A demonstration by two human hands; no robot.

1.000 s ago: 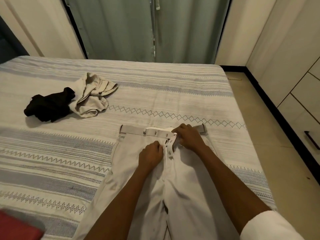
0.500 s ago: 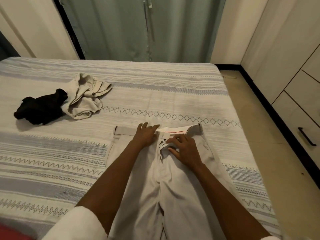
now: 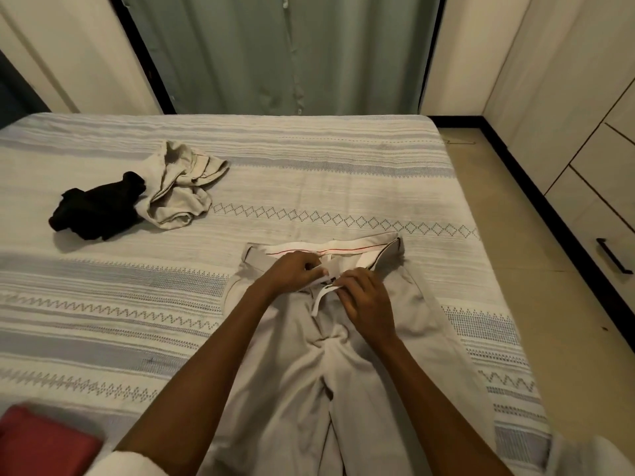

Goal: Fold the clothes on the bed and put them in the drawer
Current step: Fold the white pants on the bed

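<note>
Both of my hands meet at the open waistband of the beige trousers (image 3: 360,372), spread flat on the bed (image 3: 309,187) — left hand (image 3: 292,273) pinching the white inner flap, right hand (image 3: 367,300) curled on the fly. Two crumpled garments — black (image 3: 96,211) and cream (image 3: 178,190) — lie well apart.

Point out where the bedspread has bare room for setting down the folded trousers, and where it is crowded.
Bare bedspread runs from the crumpled beige garment right to the bed's edge, beyond the trousers. Another open stretch lies left of the trousers, between the black garment and the red item. The far left is crowded; both hands work at the waistband.
</note>
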